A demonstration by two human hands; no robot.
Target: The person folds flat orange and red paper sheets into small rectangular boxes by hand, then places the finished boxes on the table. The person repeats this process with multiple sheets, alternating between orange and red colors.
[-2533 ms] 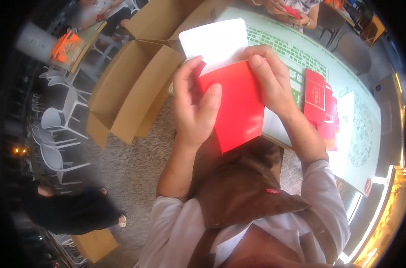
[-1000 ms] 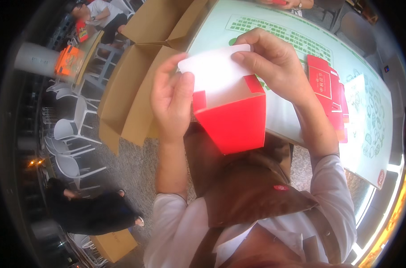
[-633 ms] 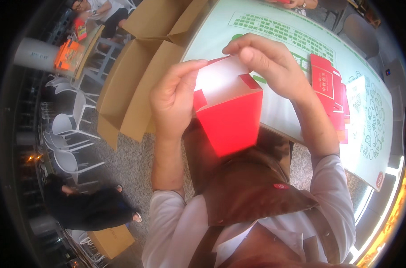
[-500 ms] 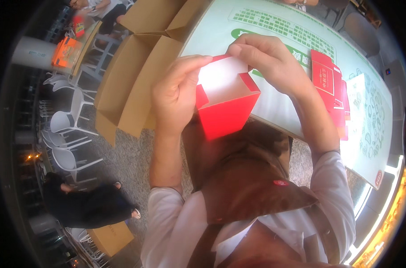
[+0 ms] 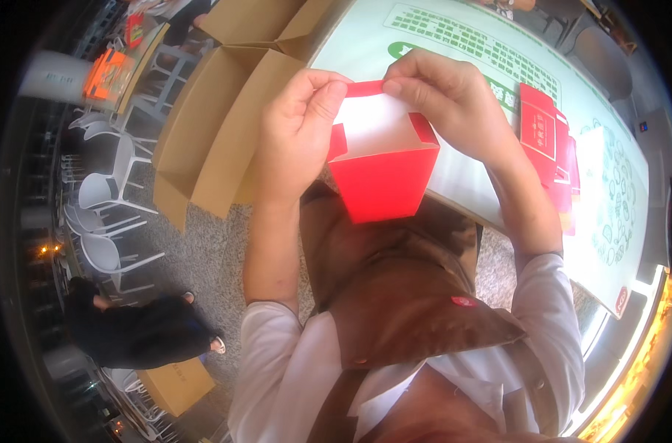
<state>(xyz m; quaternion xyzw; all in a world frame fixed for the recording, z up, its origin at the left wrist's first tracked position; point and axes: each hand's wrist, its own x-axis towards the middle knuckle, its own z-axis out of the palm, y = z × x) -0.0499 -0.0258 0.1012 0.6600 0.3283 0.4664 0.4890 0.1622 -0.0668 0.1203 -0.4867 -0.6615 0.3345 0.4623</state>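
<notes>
A red cardboard box (image 5: 385,184) with a white inside hangs between my hands, its open end facing up toward me. My left hand (image 5: 295,129) pinches the left end of the box's far flap between thumb and fingers. With thumb and forefinger, my right hand (image 5: 450,100) grips the same flap near its right end. That flap's red edge is folded over between my thumbs. Two small side flaps stand at the left and right of the opening. To the right, flat red cartons (image 5: 539,133) lie stacked on the table.
The white table (image 5: 454,173) with green print spreads ahead and to the right. Large open brown cartons (image 5: 225,125) stand at its left. Farther left are white chairs (image 5: 100,190), a person in black (image 5: 144,325) and a closed brown carton (image 5: 177,385).
The box has turned slightly, so its front now faces me more squarely. My left hand has shifted up, and its thumb now presses the flap's edge, which is bent over.
</notes>
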